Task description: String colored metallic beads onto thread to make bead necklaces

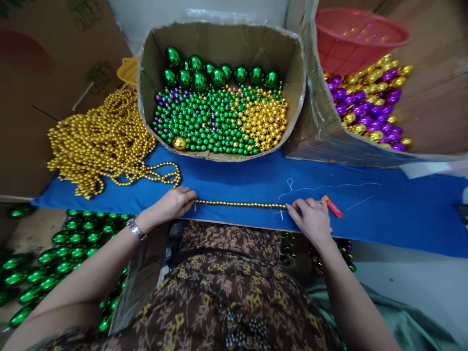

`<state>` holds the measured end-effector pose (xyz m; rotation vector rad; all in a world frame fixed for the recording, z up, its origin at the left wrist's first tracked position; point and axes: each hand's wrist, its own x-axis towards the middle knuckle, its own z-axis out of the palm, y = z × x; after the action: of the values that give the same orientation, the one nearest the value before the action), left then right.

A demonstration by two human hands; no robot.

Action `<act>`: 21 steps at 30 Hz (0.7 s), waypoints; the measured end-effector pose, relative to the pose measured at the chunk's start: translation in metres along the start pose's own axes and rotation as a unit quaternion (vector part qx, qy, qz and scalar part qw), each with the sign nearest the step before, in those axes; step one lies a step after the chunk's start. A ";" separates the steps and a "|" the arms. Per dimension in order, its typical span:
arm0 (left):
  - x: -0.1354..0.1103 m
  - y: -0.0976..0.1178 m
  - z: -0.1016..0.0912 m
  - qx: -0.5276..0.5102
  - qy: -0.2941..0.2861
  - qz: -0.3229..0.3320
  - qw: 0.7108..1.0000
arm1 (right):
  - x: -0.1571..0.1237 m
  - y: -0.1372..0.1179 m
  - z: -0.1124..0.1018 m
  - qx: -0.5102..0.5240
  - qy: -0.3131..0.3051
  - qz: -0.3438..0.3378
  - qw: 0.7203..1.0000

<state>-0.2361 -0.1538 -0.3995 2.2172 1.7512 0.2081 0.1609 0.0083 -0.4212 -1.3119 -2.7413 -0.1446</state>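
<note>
A thin strand of gold beads [239, 204] is stretched nearly straight along the front of the blue cloth. My left hand [178, 201] pinches its left end, and my right hand [310, 218] is closed at its right end. Just behind the left hand, a loop of larger gold beads [164, 171] runs out from a heaped pile. White thread [321, 187] curls across the cloth behind the right hand. A red and yellow lighter [333, 206] lies right beside that hand. Small white marks show on the cloth near both ends of the strand.
A cardboard box [298, 105] at the back holds green, gold and purple beads. Another box [314, 141] at right contains purple and gold beads with a red basket [351, 48]. Gold bead strands [98, 139] are piled at left. Green baubles [69, 258] lie below the table edge.
</note>
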 end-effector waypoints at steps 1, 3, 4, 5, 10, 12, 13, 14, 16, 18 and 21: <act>0.004 -0.003 -0.001 0.015 0.012 0.001 1.000 | 0.006 0.001 0.000 -0.010 0.010 0.005 1.000; 0.015 -0.008 -0.003 0.055 0.035 -0.005 0.998 | 0.020 0.003 0.000 -0.028 0.024 0.015 0.999; 0.021 -0.009 -0.004 0.078 0.040 -0.012 0.996 | 0.026 0.005 0.002 -0.035 0.026 0.018 0.999; 0.028 -0.008 -0.005 0.105 0.038 -0.020 0.994 | 0.032 0.006 0.004 -0.042 0.026 0.019 0.999; 0.052 0.013 -0.010 0.223 -0.013 -0.019 0.974 | 0.045 0.015 0.018 -0.083 0.027 0.014 0.996; 0.057 0.021 -0.011 0.241 -0.021 -0.005 0.970 | 0.043 0.020 0.023 -0.094 0.038 0.009 0.995; 0.059 0.024 -0.011 0.249 -0.022 0.002 0.968 | 0.042 0.022 0.025 -0.097 0.045 0.006 0.994; 0.060 0.026 -0.011 0.256 -0.022 0.009 0.966 | 0.041 0.024 0.027 -0.098 0.052 0.002 0.994; 0.060 0.030 -0.011 0.273 -0.019 0.030 0.961 | 0.039 0.028 0.031 -0.101 0.067 -0.008 0.993; 0.060 0.034 -0.010 0.290 -0.016 0.059 0.955 | 0.038 0.030 0.033 -0.105 0.078 -0.018 0.991; 0.060 0.041 -0.010 0.320 -0.015 0.105 0.942 | 0.037 0.033 0.036 -0.111 0.097 -0.023 0.989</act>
<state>-0.1870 -0.1029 -0.3814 2.8317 1.7317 -0.4109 0.1618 0.0621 -0.4508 -1.2098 -2.6482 -0.5651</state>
